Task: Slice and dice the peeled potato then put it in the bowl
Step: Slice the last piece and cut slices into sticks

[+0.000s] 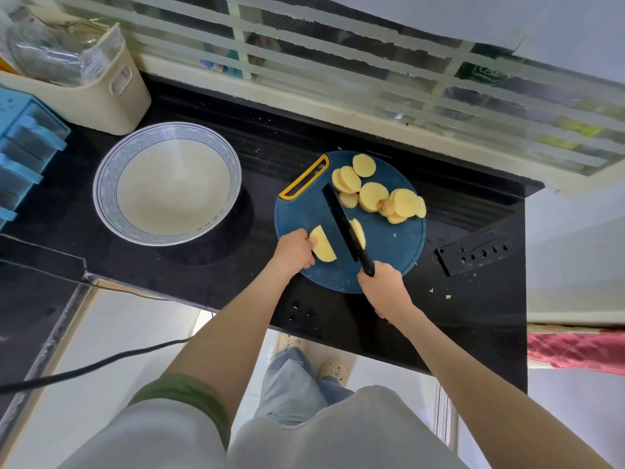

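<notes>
Potato slices [373, 196] lie heaped at the far side of the round blue cutting board [389, 252] on the black worktop [209, 282]. One slice lies halved under the knife [341, 225]. With curled fingers the left hand [293, 248] pinches the near half [323, 249]; the right hand [384, 287] is wrapped round the handle. Judgement: pieces light, firm, cut faces probably slippery; hold flat-side down by the curved edge, fingertips tucked. The bowl [101, 198], well left, holds no potato.
</notes>
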`<state>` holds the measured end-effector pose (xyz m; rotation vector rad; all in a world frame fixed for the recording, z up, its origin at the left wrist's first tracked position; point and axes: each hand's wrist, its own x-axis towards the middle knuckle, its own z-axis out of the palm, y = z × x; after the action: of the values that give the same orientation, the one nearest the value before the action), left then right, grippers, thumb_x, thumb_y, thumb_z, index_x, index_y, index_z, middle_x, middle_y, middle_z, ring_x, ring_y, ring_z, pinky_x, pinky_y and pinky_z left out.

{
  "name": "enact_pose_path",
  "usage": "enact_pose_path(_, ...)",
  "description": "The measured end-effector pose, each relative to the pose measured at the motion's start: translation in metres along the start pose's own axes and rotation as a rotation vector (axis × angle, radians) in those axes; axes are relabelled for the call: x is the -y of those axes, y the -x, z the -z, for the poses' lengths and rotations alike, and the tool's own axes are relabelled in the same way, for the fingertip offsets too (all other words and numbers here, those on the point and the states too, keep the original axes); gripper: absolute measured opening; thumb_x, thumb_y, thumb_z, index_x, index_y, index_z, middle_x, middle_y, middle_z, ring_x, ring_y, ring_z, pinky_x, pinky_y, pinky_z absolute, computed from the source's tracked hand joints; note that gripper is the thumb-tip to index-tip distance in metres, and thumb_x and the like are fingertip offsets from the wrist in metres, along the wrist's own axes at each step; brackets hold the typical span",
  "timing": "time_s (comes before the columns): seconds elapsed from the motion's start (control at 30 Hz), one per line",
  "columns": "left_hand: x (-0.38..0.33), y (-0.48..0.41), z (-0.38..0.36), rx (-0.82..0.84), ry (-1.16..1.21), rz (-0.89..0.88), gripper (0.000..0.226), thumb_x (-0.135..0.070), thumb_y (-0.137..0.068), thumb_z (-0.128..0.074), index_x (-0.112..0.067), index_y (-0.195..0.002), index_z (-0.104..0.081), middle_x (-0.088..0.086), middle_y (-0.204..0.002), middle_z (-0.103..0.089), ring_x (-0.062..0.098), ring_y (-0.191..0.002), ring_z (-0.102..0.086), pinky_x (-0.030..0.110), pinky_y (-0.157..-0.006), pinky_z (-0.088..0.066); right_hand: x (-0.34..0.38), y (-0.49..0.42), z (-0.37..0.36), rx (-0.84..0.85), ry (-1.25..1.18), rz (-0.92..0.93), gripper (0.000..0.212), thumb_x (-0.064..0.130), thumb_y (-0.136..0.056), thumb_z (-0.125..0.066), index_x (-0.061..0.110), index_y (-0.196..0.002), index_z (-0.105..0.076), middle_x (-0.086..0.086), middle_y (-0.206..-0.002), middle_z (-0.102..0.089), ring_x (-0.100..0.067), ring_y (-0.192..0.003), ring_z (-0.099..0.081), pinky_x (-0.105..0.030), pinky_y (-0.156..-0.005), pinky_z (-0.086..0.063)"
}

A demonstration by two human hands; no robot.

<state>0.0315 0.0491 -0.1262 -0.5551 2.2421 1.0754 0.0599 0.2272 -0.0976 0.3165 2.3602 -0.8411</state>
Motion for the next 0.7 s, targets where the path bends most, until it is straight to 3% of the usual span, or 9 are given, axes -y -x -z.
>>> enact_pose_path(0.17,-0.003,0.001,0.0,0.008,0.009,0.014,0.016,-0.02,-0.103,-0.039,-0.008,-0.098,-0.048,0.015,-0.095,-0.07,0.02,-0.071,-0.059,0.025,-0.053,-0.042,0.007,0.009,-0.013,0.051,0.065,0.048,0.022,0.018,-0.096,-0.045,0.014,-0.074,-0.046,-0.004,-0.07,-0.049,-0.016,-0.06,-0.047,-0.028,-0.054,-0.039)
enact_pose_path(0.27,-0.003,0.001,0.0,0.001,0.031,0.015,0.016,-0.02,-0.103,-0.038,-0.008,-0.097,-0.047,0.015,-0.094,-0.07,0.016,-0.061,-0.057,0.022,-0.048,-0.041,0.007,0.01,-0.017,0.059,0.068,0.051,0.019,0.018,-0.097,-0.044,0.012,-0.08,-0.049,-0.002,-0.07,-0.048,-0.013,-0.06,-0.046,-0.023,-0.052,-0.036)
enact_pose_path(0.47,0.0,-0.003,-0.003,-0.003,0.036,0.036,0.009,-0.013,-0.099,-0.047,-0.006,-0.101,-0.051,0.019,-0.101,-0.066,0.029,-0.088,-0.064,0.035,-0.068,-0.051,0.005,0.007,-0.02,0.066,0.078,0.05,0.017,0.019,-0.098,-0.044,0.009,-0.09,-0.055,-0.006,-0.077,-0.054,-0.014,-0.063,-0.05,-0.026,-0.057,-0.043)
enact_pose_path(0.6,-0.001,-0.002,-0.002,-0.007,0.078,0.03,0.018,-0.018,-0.102,-0.04,-0.005,-0.104,-0.051,0.018,-0.095,-0.067,0.018,-0.066,-0.056,0.025,-0.055,-0.045,0.006,0.007,-0.021,0.076,0.094,0.058,0.016,0.02,-0.099,-0.044,0.01,-0.09,-0.054,-0.004,-0.074,-0.051,-0.013,-0.061,-0.049,-0.022,-0.052,-0.038)
enact_pose_path(0.7,-0.002,-0.002,-0.002,-0.009,0.066,0.03,0.02,-0.018,-0.102,-0.04,-0.004,-0.111,-0.052,0.019,-0.1,-0.067,0.022,-0.072,-0.059,0.024,-0.051,-0.044,0.008,0.006,-0.021,0.068,0.132,0.063,0.015,0.02,-0.099,-0.044,0.012,-0.09,-0.052,-0.003,-0.074,-0.051,-0.012,-0.06,-0.049,-0.022,-0.051,-0.037)
